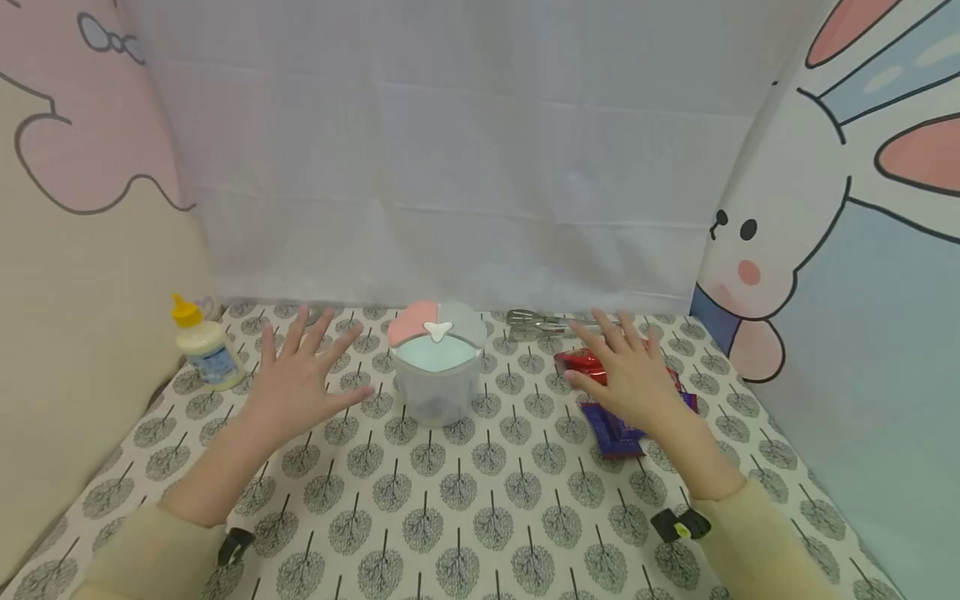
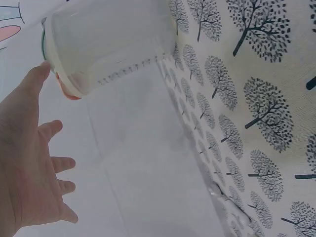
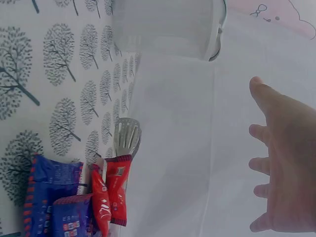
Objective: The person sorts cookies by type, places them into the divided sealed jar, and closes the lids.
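Both hands hover over the table with fingers spread and hold nothing. My left hand (image 1: 296,392) is left of a clear container (image 1: 438,396), whose round lid (image 1: 442,350) has pink, grey and pale green sections and a white centre piece. In the left wrist view, the thumb overlaps the lid's edge. To the right, my right hand (image 1: 633,379) is above red snack packets (image 3: 116,190) and blue-purple snack packets (image 3: 54,192), partly hiding them in the head view. Behind these lies a metal utensil with a slotted head (image 1: 528,321), its handle running behind the right fingers.
A glue bottle (image 1: 210,354) with a yellow nozzle stands at the far left, a small pale purple thing (image 1: 206,307) behind it. Near the back edge lies a shiny slim object (image 2: 232,202), mostly behind the left hand. White cloth (image 1: 465,167) hangs behind the tree-patterned tablecloth (image 1: 457,508).
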`<move>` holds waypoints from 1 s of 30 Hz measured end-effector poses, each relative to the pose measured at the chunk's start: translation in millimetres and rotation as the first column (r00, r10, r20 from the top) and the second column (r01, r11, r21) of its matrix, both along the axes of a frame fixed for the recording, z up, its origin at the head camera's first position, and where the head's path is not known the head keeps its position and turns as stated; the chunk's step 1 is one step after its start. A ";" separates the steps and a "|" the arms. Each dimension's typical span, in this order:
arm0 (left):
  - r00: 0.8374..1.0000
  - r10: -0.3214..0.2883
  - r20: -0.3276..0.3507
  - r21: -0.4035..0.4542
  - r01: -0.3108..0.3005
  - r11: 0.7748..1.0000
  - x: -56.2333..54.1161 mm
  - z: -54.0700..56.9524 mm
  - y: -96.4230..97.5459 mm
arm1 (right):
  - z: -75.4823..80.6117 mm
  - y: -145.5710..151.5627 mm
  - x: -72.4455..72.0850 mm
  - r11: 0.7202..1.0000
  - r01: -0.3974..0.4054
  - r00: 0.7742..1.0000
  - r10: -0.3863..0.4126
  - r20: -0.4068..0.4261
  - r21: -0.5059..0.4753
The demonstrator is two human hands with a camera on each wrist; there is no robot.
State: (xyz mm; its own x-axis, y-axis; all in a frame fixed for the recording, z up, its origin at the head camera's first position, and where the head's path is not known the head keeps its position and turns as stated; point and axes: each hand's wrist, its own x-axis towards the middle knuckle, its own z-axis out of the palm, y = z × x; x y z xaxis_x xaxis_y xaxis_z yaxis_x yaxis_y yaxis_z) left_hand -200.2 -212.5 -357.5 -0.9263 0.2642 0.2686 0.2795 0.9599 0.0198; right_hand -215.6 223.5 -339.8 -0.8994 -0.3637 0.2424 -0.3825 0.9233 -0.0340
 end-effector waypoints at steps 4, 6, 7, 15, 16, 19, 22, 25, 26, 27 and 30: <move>1.000 -0.027 -0.006 0.000 0.027 1.000 -3.7 9.3 3.6 | 12.4 -12.0 -4.9 0.999 -0.041 0.998 0.041 -0.053 0.008; 0.999 -0.051 -0.011 -0.003 0.051 0.999 -6.6 12.7 7.3 | 18.7 -19.7 -7.3 0.997 -0.072 0.994 0.073 -0.076 0.013; 0.998 -0.065 -0.016 -0.006 0.064 0.998 -8.5 13.7 9.4 | 21.9 -23.9 -8.5 0.996 -0.088 0.993 0.088 -0.078 0.010; 0.977 -0.214 -0.022 0.080 0.215 0.973 -23.3 11.7 28.1 | 24.6 -58.5 -22.4 0.954 -0.283 0.959 0.281 -0.032 -0.100; 0.971 -0.240 -0.020 0.103 0.240 0.965 -25.5 9.7 29.9 | 21.2 -62.7 -24.2 0.941 -0.310 0.950 0.311 -0.017 -0.136; 0.950 -0.312 -0.010 0.193 0.308 0.932 -30.8 4.2 35.6 | 8.8 -75.3 -29.4 0.885 -0.376 0.916 0.399 0.033 -0.274; 0.931 -0.366 0.000 0.284 0.351 0.892 -36.2 -1.4 41.1 | -4.6 -87.3 -35.7 0.827 -0.410 0.885 0.462 0.049 -0.385; 0.906 -0.423 -0.003 0.341 0.399 0.851 -40.9 -7.2 45.4 | -17.6 -99.1 -44.0 0.762 -0.448 0.856 0.516 0.021 -0.467; 0.897 -0.442 -0.013 0.352 0.417 0.838 -42.3 -9.1 46.6 | -21.5 -102.9 -46.7 0.743 -0.460 0.848 0.530 0.006 -0.486; 0.887 -0.462 -0.028 0.355 0.441 0.825 -43.7 -11.2 47.7 | -25.6 -106.5 -49.5 0.726 -0.473 0.841 0.541 -0.011 -0.498; 0.857 -0.506 -0.094 0.342 0.505 0.792 -49.3 -19.2 49.4 | -35.7 -115.6 -56.1 0.675 -0.507 0.820 0.569 -0.058 -0.537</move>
State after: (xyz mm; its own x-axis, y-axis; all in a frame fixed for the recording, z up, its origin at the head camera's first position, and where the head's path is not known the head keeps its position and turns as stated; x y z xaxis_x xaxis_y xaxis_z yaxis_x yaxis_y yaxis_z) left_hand -249.4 -163.1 -376.8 -0.6871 0.5866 0.4287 0.7228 0.6123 0.3204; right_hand -271.7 107.9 -375.5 -0.6178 -0.6437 0.4516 -0.7724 0.3893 -0.5017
